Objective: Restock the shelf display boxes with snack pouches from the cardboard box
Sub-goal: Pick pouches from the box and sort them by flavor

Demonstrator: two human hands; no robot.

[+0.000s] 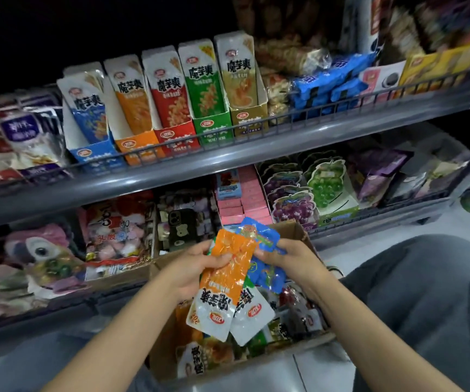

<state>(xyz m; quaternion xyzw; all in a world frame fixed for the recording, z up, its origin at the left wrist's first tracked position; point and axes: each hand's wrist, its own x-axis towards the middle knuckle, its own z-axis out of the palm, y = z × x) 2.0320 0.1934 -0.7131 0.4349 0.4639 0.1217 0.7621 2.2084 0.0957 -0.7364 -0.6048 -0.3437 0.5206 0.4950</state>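
Mid-restock: left hand (191, 267) pinching orange-and-white foil snack pouch (222, 284), right hand (290, 258) clamped on blue pouches (265, 250), above open brown cardboard box (299, 233) holding many more; five coloured shelf display boxes (168, 114) partly filled, blue lowest

Place: a shop, in the snack aisle.
Shelving: grey metal shelves (228, 162) in two tiers, each with a low wire rail (256, 120) at the front edge.
Upper tier: five open display boxes (168, 137) stand side by side in blue, orange, red, green and gold, each holding pouches of one matching flavour.
Other goods: blue cookie packs (330, 83), pink boxes (242, 199) and grape-shaped candy packs (307, 188) lie in rows.
Stock: an open cardboard box (296, 230) of mixed snack pouches (222, 287) sits on the pale floor (369, 241) before the shelves.
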